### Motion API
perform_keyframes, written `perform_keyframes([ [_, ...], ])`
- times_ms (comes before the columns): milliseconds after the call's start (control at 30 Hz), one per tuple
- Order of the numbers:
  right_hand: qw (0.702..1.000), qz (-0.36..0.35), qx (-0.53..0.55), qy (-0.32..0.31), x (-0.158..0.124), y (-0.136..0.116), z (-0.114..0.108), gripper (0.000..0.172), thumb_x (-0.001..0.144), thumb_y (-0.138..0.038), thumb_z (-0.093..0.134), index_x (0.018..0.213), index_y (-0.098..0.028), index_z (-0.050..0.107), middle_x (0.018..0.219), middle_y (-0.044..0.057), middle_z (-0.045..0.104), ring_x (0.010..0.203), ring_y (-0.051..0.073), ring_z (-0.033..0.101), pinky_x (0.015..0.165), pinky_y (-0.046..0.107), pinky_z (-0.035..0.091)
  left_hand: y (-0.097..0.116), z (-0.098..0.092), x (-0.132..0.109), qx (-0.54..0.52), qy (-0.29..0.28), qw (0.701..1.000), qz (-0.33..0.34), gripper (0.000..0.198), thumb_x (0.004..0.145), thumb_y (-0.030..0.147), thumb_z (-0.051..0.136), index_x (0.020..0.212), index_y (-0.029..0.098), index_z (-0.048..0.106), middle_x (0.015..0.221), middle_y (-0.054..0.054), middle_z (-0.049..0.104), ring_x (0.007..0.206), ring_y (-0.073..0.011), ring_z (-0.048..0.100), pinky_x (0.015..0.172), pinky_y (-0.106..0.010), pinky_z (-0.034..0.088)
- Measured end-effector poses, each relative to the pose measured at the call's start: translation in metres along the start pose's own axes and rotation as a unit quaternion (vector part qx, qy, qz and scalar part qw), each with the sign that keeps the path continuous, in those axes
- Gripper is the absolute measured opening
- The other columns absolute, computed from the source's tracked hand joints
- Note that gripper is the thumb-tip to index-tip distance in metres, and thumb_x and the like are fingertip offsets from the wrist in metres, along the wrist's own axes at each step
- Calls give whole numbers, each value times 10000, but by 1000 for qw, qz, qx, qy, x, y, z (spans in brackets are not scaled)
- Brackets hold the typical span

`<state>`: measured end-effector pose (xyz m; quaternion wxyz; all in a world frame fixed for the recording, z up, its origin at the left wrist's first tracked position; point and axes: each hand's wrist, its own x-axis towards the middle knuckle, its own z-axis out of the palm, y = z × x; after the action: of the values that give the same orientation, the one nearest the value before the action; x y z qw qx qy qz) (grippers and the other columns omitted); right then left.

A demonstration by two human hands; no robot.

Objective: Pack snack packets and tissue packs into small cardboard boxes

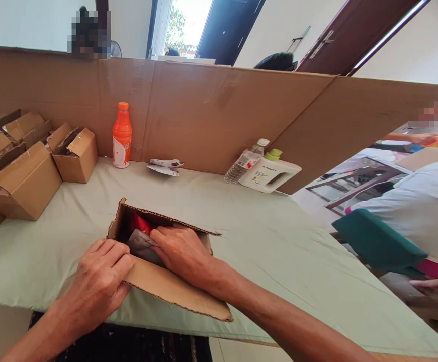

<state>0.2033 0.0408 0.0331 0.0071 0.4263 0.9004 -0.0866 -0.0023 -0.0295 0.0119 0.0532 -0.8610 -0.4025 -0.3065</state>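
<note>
An open cardboard box (177, 286) lies near the front of the cloth-covered table, its long flaps spread outward. My left hand (105, 271) grips the box's near left edge, fingers over the rim and thumb below. Inside the box, my right hand (183, 251) pinches a grey packet (142, 243). A red packet (140, 222) lies behind the grey one. The rest of the box's contents is hidden by the hand and the flaps.
Several cardboard boxes (28, 176) stand at the left. An orange bottle (122, 136), crumpled wrappers (165, 167), a clear bottle (244, 163) and a white jug (269, 173) line the cardboard partition (203, 115). A person (426, 206) sits at the right.
</note>
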Motion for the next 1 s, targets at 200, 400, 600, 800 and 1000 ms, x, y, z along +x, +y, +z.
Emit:
perform_keyframes([
  [200, 997, -29, 49, -49, -2, 6, -3, 173, 901, -212, 691, 1062, -150, 705, 1087, 121, 749, 1013, 274, 681, 801, 319, 450, 2, -2, -1, 15, -10, 1000, -3, 297, 707, -17, 534, 900, 204, 580, 915, -58, 660, 818, -243, 595, 707, -378, 493],
  [400, 994, -30, 90, -46, -13, 16, -4, 131, 919, -162, 638, 1025, -153, 714, 1087, 102, 714, 949, 228, 665, 789, 313, 443, 4, -3, -3, 7, -12, 1000, -13, 325, 679, -34, 525, 899, 198, 584, 935, -63, 661, 845, -248, 597, 729, -381, 505],
  [600, 997, -30, 66, 4, -14, 19, 3, 168, 888, -60, 566, 900, -139, 714, 1009, 94, 698, 845, 191, 633, 723, 301, 420, 3, -2, 1, 17, 5, 1000, -5, 325, 697, -24, 517, 920, 200, 592, 907, -61, 661, 826, -251, 599, 720, -384, 509],
  [800, 994, -38, 103, -6, -11, 16, 9, 167, 951, -179, 605, 1001, -133, 757, 1086, 112, 714, 945, 215, 658, 813, 313, 460, 4, -2, -2, 17, -11, 1000, -9, 294, 717, -20, 560, 922, 188, 592, 932, -72, 655, 844, -262, 592, 731, -401, 505],
  [1000, 994, -26, 106, -27, -12, 16, 7, 261, 986, -269, 577, 1087, -140, 780, 1167, 135, 714, 1047, 269, 664, 910, 375, 477, 4, -2, -4, 14, -13, 1000, -10, 294, 727, -26, 567, 941, 174, 597, 954, -76, 651, 870, -263, 590, 759, -411, 513],
])
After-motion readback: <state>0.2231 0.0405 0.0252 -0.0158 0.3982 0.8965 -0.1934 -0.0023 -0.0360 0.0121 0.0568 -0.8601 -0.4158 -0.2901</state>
